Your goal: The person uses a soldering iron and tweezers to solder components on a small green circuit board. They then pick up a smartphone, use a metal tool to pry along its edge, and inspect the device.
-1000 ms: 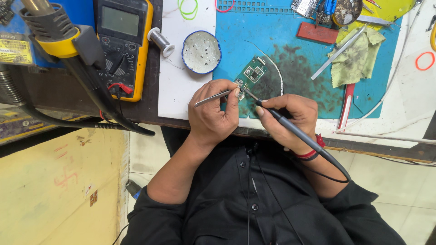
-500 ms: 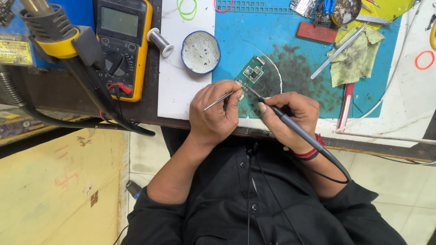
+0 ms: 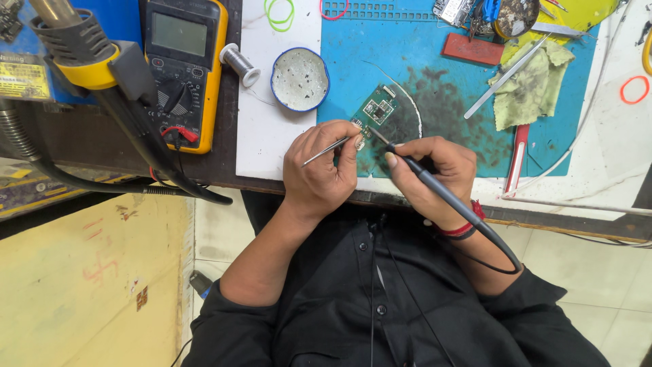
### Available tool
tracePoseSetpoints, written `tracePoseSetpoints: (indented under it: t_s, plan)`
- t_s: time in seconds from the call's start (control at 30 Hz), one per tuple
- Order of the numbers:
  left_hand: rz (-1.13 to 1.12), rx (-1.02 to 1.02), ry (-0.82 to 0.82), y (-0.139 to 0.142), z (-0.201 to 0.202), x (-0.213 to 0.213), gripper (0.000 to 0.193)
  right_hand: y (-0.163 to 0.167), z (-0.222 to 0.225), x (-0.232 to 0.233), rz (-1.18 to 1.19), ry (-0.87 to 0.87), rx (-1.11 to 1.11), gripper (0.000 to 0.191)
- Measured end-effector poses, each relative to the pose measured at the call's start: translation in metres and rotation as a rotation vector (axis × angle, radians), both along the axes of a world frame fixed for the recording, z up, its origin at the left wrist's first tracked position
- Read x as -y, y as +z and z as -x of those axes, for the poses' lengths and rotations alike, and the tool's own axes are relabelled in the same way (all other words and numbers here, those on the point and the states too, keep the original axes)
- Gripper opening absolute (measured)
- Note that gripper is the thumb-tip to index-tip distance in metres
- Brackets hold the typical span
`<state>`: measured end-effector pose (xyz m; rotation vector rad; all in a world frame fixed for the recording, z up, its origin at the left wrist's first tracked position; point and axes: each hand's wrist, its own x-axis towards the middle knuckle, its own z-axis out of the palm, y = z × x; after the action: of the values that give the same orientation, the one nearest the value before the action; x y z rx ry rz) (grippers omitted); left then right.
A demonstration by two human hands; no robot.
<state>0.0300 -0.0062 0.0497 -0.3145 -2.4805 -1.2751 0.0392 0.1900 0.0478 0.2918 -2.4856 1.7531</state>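
You're in the middle of solder work on the small green circuit board (image 3: 375, 112), by the look of it. Your right hand (image 3: 435, 173) grips the dark soldering iron (image 3: 435, 187) like a pen, tip laid against the board's near-left corner, cable trailing back past your wrist. Your left hand (image 3: 326, 170) is closed around a pair of slim metal tweezers (image 3: 326, 151), their points meeting the iron's tip at that same corner. Both hands are clenched on their tools, neither free.

The board lies flat on the blue work mat (image 3: 407, 54), just beyond your fingertips, with both hands on its near side and slightly left of its centre. A thin white wire (image 3: 407, 95) curves round the board's far and right edges. Left of the board sits the round white dish (image 3: 299, 79), with the solder spool (image 3: 239, 64) further left, and the yellow multimeter (image 3: 183, 61) beyond that. Right of the board lie the stained yellow-green cloth (image 3: 533, 88) and a long metal tool across it.

The next move, I'd judge, calls for a steady touch: keep the tweezers still while the iron works, since the part at that corner is too small to make out.
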Motion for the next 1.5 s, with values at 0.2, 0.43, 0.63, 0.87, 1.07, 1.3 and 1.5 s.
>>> tracePoseSetpoints:
  t_s: [0.2,0.43,0.63,0.87,1.07,1.3,1.5]
  plan:
    - [0.001,-0.009,-0.002,0.001,0.001,0.000,0.012,0.001,0.001,0.000,-0.017,0.007,-0.020,0.014]
    - [-0.001,0.000,-0.001,0.002,0.000,0.000,0.011,0.002,0.001,0.001,-0.033,-0.003,-0.001,0.014]
    - [-0.006,0.000,-0.002,0.002,0.000,0.000,0.011,0.003,0.001,0.001,-0.050,-0.006,-0.011,0.014]
    - [-0.003,-0.003,0.002,0.002,0.000,0.000,0.011,0.002,0.000,-0.001,-0.021,0.010,0.001,0.014]
    - [-0.005,0.006,0.002,0.001,0.001,-0.001,0.011,-0.002,0.000,-0.002,0.064,-0.030,-0.019,0.018]
    - [-0.008,0.008,-0.007,-0.001,0.004,0.001,0.013,0.001,0.011,-0.004,-0.163,0.022,-0.241,0.017]
    - [-0.006,0.020,-0.004,-0.002,0.006,0.004,0.013,0.001,0.018,0.006,-0.196,0.051,-0.265,0.012]
